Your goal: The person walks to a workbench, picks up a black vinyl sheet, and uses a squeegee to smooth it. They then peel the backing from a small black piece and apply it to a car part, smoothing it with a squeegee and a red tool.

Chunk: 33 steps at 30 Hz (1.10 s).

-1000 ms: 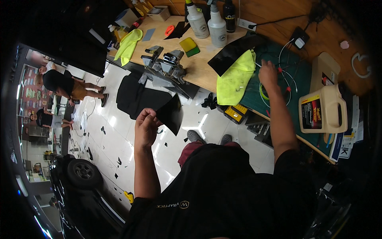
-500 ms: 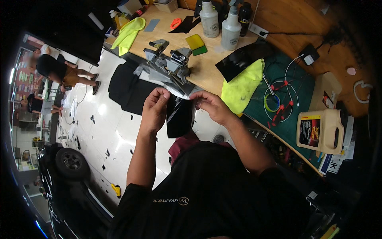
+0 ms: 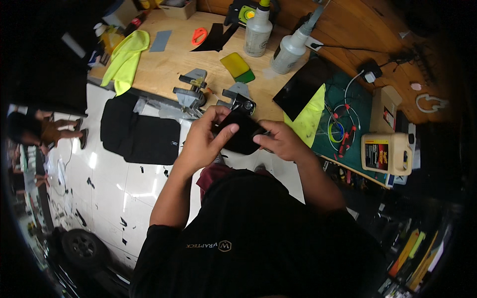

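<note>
A small black sheet [image 3: 238, 140] is held at chest height between my two hands, in front of the wooden workbench [image 3: 154, 64]. My left hand [image 3: 211, 136] pinches its left side, thumb on top and fingers mostly hidden. My right hand [image 3: 278, 139] grips its right edge. Just beyond them, two grey metal clamp-like fixtures [image 3: 191, 94] stand at the bench's front edge. A bigger glossy black sheet [image 3: 293, 89] lies to the right, partly over a yellow-green cloth [image 3: 305, 124].
The bench holds spray bottles [image 3: 256, 35], a squeegee [image 3: 233, 64] and another cloth [image 3: 124, 59]. A green mat [image 3: 340, 84] carries tools and a beige jug [image 3: 385, 153]. A black seat-like object [image 3: 139, 134] is below. At left are other people [image 3: 39, 129] and a car wheel [image 3: 82, 246].
My right hand has left the mat and joined my left hand on the small black sheet. The sheet was raised upright between both hands and now lies flatter, nearer horizontal.
</note>
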Tool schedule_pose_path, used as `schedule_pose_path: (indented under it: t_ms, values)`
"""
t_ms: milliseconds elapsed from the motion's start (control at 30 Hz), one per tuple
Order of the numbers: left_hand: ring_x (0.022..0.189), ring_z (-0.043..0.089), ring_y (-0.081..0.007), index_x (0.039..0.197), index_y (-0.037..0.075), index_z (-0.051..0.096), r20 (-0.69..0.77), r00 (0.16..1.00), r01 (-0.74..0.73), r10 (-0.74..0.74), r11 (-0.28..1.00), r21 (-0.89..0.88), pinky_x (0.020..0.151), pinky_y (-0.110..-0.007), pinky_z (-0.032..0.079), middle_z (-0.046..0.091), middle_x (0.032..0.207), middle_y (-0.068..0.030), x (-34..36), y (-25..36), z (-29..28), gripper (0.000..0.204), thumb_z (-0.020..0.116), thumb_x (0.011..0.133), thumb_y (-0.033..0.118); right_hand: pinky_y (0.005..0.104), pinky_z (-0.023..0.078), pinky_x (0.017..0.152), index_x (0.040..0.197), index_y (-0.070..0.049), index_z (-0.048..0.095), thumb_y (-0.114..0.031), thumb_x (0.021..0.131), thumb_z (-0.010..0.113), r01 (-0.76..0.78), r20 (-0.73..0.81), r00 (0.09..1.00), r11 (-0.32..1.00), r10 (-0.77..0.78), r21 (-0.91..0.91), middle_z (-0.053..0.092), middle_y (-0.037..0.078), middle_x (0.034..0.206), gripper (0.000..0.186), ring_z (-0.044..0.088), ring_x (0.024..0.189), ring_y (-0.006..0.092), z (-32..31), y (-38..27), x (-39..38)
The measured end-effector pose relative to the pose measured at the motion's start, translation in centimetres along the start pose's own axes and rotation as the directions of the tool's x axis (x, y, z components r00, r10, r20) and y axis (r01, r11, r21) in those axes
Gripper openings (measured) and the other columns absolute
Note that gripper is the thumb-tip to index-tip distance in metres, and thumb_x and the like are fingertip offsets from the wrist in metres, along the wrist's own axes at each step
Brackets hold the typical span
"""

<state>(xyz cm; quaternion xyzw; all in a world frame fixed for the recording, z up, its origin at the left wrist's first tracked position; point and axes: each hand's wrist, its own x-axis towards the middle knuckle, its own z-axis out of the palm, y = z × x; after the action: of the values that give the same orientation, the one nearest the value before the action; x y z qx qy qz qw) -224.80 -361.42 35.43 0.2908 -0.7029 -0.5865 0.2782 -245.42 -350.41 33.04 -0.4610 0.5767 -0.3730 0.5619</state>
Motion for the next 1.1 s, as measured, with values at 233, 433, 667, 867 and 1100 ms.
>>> schedule_pose_path:
  t_ms: [233, 433, 667, 867, 1100]
  values:
    - [0.075, 0.045, -0.0034, 0.099, 0.003, 0.059, 0.242, 0.939, 0.305, -0.245, 0.919, -0.251, 0.066, -0.019, 0.036, 0.054, 0.084, 0.0048, 3.1, -4.2, -5.2, 0.016, 0.069, 0.088, 0.009, 0.0284, 0.054, 0.078, 0.111, -0.004, 0.057, -0.001, 0.088, 0.060, 0.116, -0.371, 0.927, 0.906, 0.048, 0.408, 0.061, 0.003, 0.098, 0.023, 0.061, 0.086, 0.0116, -1.4, 1.3, 1.5]
    - [0.071, 0.040, -0.0034, 0.094, 0.005, 0.056, 0.091, 0.989, 0.144, -0.117, 0.896, -0.421, 0.064, -0.019, 0.033, 0.049, 0.079, 0.0059, 4.7, -4.3, -1.5, 0.010, 0.064, 0.093, 0.012, 0.0281, 0.052, 0.082, 0.114, -0.004, 0.057, -0.002, 0.089, 0.058, 0.081, -0.451, 0.881, 0.896, 0.140, 0.437, 0.061, 0.002, 0.096, 0.025, 0.060, 0.091, 0.0117, -0.3, 3.4, 2.2]
    - [0.070, 0.045, -0.0044, 0.101, 0.002, 0.058, -0.081, 0.975, 0.162, -0.208, 0.909, -0.384, 0.063, -0.020, 0.036, 0.053, 0.078, 0.0043, 3.8, -5.7, -0.4, 0.013, 0.062, 0.094, 0.013, 0.0248, 0.049, 0.074, 0.108, -0.004, 0.057, -0.012, 0.089, 0.063, 0.135, -0.349, 0.937, 0.947, -0.026, 0.291, 0.062, 0.002, 0.096, 0.021, 0.058, 0.081, 0.0102, -3.3, 3.4, 4.7]
    - [0.075, 0.053, -0.0061, 0.110, 0.001, 0.056, -0.282, 0.908, 0.193, -0.311, 0.906, -0.376, 0.067, -0.021, 0.043, 0.059, 0.088, -0.0001, 0.7, -5.6, 3.8, 0.021, 0.062, 0.093, 0.010, 0.0236, 0.048, 0.067, 0.111, -0.002, 0.058, -0.012, 0.089, 0.064, 0.227, -0.239, 0.957, 0.936, -0.163, 0.269, 0.063, 0.002, 0.093, 0.025, 0.057, 0.077, 0.0077, -6.8, 4.6, 6.3]
    - [0.085, 0.056, -0.0097, 0.108, -0.002, 0.060, -0.457, 0.833, 0.263, -0.313, 0.950, -0.171, 0.076, -0.026, 0.045, 0.064, 0.093, -0.0025, -3.8, -2.7, 11.4, 0.025, 0.063, 0.093, 0.017, 0.0241, 0.049, 0.065, 0.114, -0.001, 0.059, -0.010, 0.088, 0.064, 0.105, 0.103, 0.986, 0.970, -0.131, 0.220, 0.065, 0.002, 0.093, 0.028, 0.060, 0.077, 0.0080, -9.2, 5.3, 3.7]
